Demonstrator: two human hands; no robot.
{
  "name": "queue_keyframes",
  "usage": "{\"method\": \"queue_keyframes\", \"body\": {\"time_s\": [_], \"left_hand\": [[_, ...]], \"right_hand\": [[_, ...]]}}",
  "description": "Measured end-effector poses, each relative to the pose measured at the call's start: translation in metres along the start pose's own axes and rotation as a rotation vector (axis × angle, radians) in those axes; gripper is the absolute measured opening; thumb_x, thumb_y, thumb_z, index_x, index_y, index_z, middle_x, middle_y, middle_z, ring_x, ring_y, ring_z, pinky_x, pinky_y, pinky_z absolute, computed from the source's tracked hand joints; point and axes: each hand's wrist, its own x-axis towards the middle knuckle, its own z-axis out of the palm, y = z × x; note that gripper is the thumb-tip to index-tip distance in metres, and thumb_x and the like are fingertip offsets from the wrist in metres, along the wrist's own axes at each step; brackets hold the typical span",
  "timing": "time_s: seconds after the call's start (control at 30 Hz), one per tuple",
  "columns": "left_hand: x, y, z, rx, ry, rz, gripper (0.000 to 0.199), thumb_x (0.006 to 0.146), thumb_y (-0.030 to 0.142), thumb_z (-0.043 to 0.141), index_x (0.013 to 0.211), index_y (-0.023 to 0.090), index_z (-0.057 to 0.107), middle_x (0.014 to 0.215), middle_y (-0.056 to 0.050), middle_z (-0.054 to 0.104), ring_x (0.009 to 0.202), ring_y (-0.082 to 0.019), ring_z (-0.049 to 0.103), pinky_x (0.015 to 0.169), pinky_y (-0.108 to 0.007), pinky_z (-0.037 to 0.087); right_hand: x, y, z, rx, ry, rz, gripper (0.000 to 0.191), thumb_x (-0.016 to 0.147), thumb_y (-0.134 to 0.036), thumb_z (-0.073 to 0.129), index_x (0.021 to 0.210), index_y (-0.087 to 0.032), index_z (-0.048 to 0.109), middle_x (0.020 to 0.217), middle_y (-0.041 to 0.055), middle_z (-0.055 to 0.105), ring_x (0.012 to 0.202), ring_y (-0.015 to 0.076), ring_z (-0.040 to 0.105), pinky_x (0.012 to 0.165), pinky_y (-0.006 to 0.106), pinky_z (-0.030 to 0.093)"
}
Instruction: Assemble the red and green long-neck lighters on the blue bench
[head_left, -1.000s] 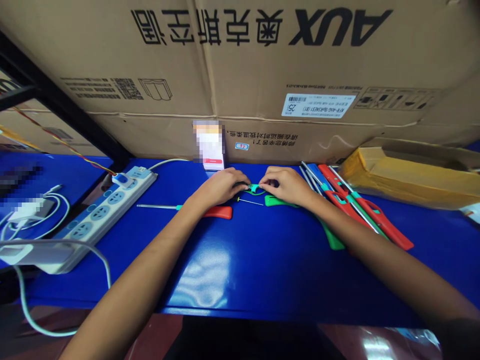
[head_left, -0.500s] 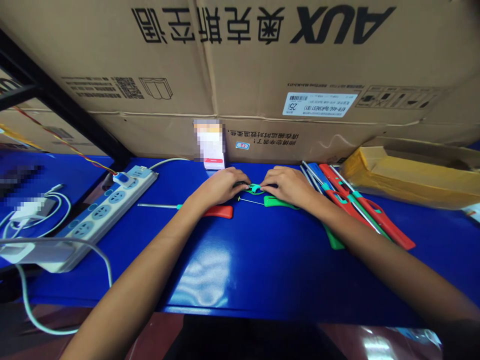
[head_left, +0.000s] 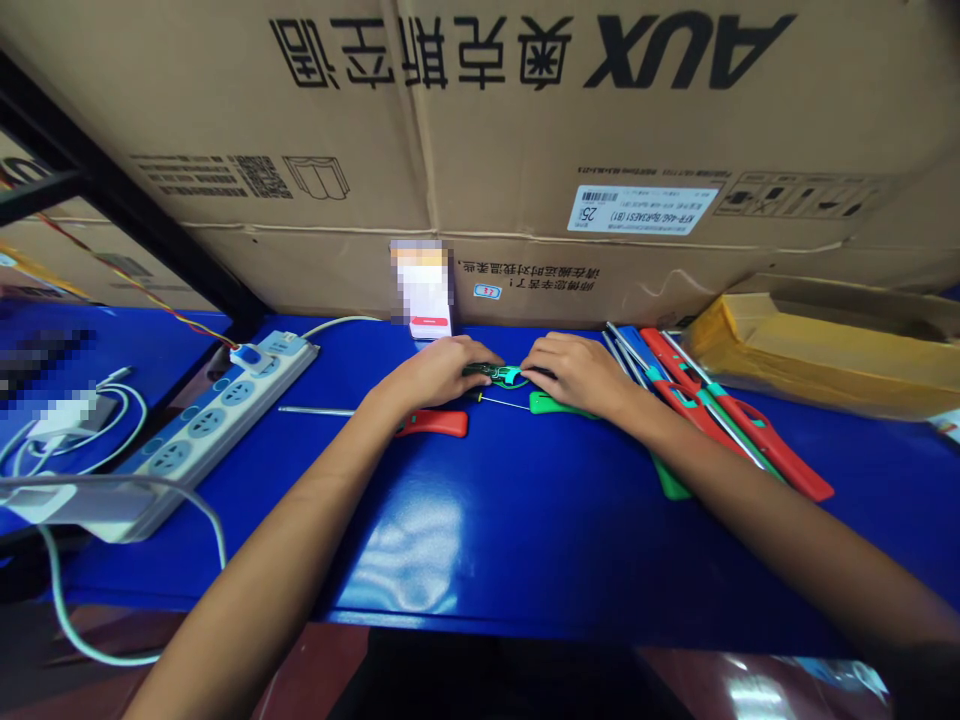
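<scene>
head view: the left hand (head_left: pixel 448 368) pinches one end of a small green plastic part with dark pieces (head_left: pixel 510 376), the right hand (head_left: pixel 574 368) meeting its other end, presumably steadying it between them; whether the right grips is hidden. palms face down, forearms converging over the glossy blue tabletop (head_left: pixel 525 530).
</scene>
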Motion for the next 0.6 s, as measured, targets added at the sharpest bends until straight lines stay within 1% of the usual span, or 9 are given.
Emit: {"method": "queue_keyframes", "body": {"time_s": [0.13, 0.2, 0.3, 0.43, 0.6], "left_hand": [[-0.0026, 0.0006, -0.0055, 0.023, -0.021, -0.037, 0.035, 0.103, 0.021, 0.074, 0.137, 0.015, 0.078, 0.134, -0.014, 0.082, 0.119, -0.027, 0.075, 0.113, -0.044, 0.057], [-0.0033, -0.0003, -0.0073, 0.054, -0.029, -0.061, 0.034, 0.101, 0.022, 0.075, 0.134, 0.014, 0.079, 0.131, -0.015, 0.081, 0.116, -0.028, 0.075, 0.111, -0.044, 0.058], [-0.0027, -0.0029, -0.0067, 0.080, -0.033, -0.084, 0.031, 0.102, 0.023, 0.072, 0.130, 0.014, 0.081, 0.128, -0.015, 0.080, 0.113, -0.027, 0.074, 0.108, -0.042, 0.058], [-0.0011, -0.0050, -0.0031, 0.086, -0.039, -0.067, 0.030, 0.104, 0.023, 0.068, 0.129, 0.013, 0.081, 0.125, -0.015, 0.079, 0.113, -0.027, 0.073, 0.109, -0.041, 0.057], [-0.0016, -0.0051, -0.0027, 0.071, -0.025, -0.059, 0.031, 0.103, 0.024, 0.070, 0.130, 0.015, 0.081, 0.123, -0.014, 0.080, 0.113, -0.027, 0.074, 0.109, -0.041, 0.057]], "right_hand": [[0.0000, -0.0008, 0.0003, 0.016, -0.007, 0.018, 0.023, 0.114, -0.026, 0.062, 0.114, -0.023, 0.084, 0.109, 0.0093, 0.082, 0.100, 0.0265, 0.072, 0.096, 0.040, 0.055], [-0.0001, -0.0017, 0.0010, 0.033, -0.013, 0.028, 0.021, 0.113, -0.026, 0.063, 0.112, -0.024, 0.084, 0.109, 0.0088, 0.082, 0.101, 0.0263, 0.072, 0.094, 0.040, 0.055], [0.0002, -0.0035, 0.0028, 0.055, -0.009, 0.037, 0.019, 0.113, -0.027, 0.064, 0.111, -0.024, 0.083, 0.110, 0.0085, 0.081, 0.102, 0.0262, 0.071, 0.093, 0.039, 0.054], [0.0014, -0.0057, 0.0055, 0.063, 0.005, 0.068, 0.017, 0.113, -0.027, 0.065, 0.108, -0.023, 0.081, 0.108, 0.0088, 0.080, 0.103, 0.0264, 0.071, 0.092, 0.039, 0.054], [0.0024, -0.0069, 0.0063, 0.068, 0.013, 0.090, 0.014, 0.111, -0.024, 0.066, 0.106, -0.022, 0.080, 0.107, 0.0087, 0.080, 0.104, 0.0269, 0.070, 0.091, 0.039, 0.054]]}}
